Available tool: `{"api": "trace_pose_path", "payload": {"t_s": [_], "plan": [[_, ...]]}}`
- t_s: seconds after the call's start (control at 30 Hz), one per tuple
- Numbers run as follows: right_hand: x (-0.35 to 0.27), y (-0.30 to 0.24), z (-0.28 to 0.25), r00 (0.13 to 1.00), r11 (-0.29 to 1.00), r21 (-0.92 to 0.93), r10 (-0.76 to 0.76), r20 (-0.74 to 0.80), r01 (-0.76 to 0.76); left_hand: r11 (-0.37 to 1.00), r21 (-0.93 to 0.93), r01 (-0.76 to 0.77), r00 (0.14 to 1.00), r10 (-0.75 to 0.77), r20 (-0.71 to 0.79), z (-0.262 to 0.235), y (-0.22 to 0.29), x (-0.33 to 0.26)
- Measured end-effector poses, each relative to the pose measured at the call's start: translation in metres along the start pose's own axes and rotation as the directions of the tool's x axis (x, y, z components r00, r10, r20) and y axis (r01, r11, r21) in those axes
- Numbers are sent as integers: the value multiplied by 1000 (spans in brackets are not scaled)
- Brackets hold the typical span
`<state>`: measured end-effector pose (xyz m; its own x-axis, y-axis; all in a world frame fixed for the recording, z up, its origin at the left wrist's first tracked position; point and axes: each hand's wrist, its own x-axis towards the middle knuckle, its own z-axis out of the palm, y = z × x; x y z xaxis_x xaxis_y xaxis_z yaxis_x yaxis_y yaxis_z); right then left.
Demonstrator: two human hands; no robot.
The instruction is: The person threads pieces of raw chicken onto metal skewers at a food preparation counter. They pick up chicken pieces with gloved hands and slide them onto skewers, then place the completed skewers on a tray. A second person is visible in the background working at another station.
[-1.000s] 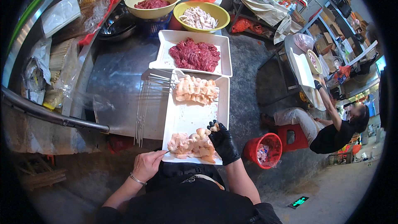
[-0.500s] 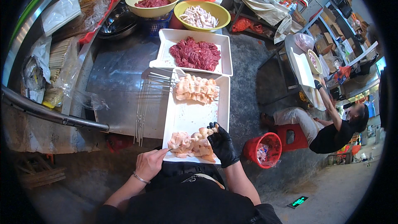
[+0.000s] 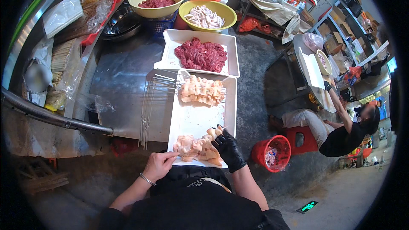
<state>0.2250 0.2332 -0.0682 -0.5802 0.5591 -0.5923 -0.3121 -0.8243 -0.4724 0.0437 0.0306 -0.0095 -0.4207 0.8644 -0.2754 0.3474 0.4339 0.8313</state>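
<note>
My bare left hand [image 3: 156,167], with a bracelet at the wrist, pinches the near-left end of a skewer; its fingers hide most of the metal. Pale pieces of meat [image 3: 199,144] are threaded along that skewer, which slants up to the right. At its far end my right hand [image 3: 230,150], in a black glove, grips the last meat piece. Loose pale meat [image 3: 211,155] lies just below, in the near end of a white tray [image 3: 198,121]. Across the tray's far end rest several loaded skewers [image 3: 202,91], their bare metal ends pointing left.
Behind stands a second white tray of red meat [image 3: 201,54], then two yellowish bowls [image 3: 207,16] of meat. Bare metal skewers [image 3: 146,106] lie on the steel table [image 3: 121,81]. A red bucket [image 3: 272,153] is on the floor at right, near a seated person [image 3: 347,134].
My left hand has slid slightly up and right, closer to the meat on the skewer. My right hand stays at the far end, shifted only a little.
</note>
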Motion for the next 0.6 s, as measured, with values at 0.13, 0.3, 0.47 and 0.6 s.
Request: {"api": "trace_pose_path", "payload": {"t_s": [0.13, 0.3, 0.47, 0.6], "plan": [[2, 3, -2, 996, 981, -173, -77, 49, 84, 996, 42, -81, 996, 83, -45, 1, -4, 1], [-3, -5, 25, 988, 999, -31, -15, 155, 20, 994, 36, -105, 989, 108, -99, 3, -1, 0], [7, 28, -8, 947, 961, -222, 218, 234, -166, 997, 19, -74, 990, 76, -119, 11, -1, 11], [1, 36, 13, 955, 887, -462, 151, 257, -15, 989, 86, -123, 972, 137, -191, 24, 9, 14]]}}
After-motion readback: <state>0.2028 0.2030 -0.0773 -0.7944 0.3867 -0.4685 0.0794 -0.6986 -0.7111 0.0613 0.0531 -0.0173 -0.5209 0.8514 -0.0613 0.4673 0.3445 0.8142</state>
